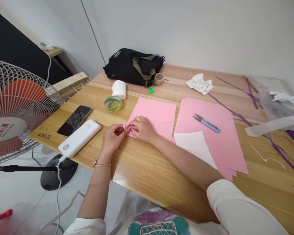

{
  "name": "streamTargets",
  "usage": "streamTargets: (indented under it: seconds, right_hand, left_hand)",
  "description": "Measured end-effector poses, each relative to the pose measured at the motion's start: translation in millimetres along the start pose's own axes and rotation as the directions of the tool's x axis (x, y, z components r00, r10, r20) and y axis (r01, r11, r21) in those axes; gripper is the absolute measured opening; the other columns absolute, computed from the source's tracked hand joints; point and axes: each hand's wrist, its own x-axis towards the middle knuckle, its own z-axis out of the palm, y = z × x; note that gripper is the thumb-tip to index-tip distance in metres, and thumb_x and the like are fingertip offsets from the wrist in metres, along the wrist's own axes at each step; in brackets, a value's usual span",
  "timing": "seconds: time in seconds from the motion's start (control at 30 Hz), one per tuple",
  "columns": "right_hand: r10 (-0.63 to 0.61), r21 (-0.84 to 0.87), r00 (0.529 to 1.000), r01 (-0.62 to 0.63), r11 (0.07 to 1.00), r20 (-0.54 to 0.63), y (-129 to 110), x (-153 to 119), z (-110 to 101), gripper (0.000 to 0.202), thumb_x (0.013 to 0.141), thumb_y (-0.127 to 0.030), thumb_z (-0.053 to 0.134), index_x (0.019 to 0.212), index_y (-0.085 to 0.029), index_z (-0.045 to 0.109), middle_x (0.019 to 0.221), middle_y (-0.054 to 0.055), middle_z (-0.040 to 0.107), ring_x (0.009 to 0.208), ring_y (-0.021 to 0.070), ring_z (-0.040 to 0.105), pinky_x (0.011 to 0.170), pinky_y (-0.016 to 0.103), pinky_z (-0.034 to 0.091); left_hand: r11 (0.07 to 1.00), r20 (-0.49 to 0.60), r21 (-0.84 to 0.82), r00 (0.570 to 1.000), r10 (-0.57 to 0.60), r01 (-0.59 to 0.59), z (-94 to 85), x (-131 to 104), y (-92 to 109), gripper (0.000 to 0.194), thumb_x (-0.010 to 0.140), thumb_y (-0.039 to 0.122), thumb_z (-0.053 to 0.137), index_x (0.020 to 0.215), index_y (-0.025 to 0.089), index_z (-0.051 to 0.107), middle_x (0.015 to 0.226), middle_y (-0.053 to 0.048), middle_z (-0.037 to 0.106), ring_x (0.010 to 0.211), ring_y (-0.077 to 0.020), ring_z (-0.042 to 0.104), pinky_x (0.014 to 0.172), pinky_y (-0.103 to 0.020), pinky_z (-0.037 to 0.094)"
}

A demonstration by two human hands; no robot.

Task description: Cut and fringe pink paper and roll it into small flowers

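Both hands meet at the worktop point(147, 176) edge — left hand point(112, 137) and right hand point(143, 128) pinch a small pink flower point(126, 127) between fingertips. Pink sheet point(156, 112) just behind the grip; power bank point(79, 137) left of it.

We seem to be in a home craft corner: a plain wooden table point(147, 176) against bare white walls. Beyond our hands lie pink paper sheets point(210, 137) and a black bag point(133, 67); left of them, a phone point(73, 120), a power bank point(79, 137) and a pedestal fan point(12, 111).
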Motion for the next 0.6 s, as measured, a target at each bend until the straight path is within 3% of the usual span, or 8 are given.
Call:
streamTargets:
  seconds: [0.6]
  right_hand:
    - [-0.002, 0.02, 1.0, 0.002, 1.0, 0.014, -2.1, -0.1, -2.3, 0.02, 0.082, -0.025, 0.057, 0.098, -0.017, 0.066, 0.097, 0.008, 0.064, 0.094, 0.0217, 0.052, 0.082, 0.035, 0.036]
  left_hand:
    - [0.999, 0.002, 0.026, 1.0, 0.02, -0.02, -1.5, -0.7, 1.3, 0.029, 0.064, 0.034, 0.064, 0.086, 0.015, 0.067, 0.082, -0.006, 0.068, 0.074, -0.0171, 0.06, 0.074, -0.031, 0.049]
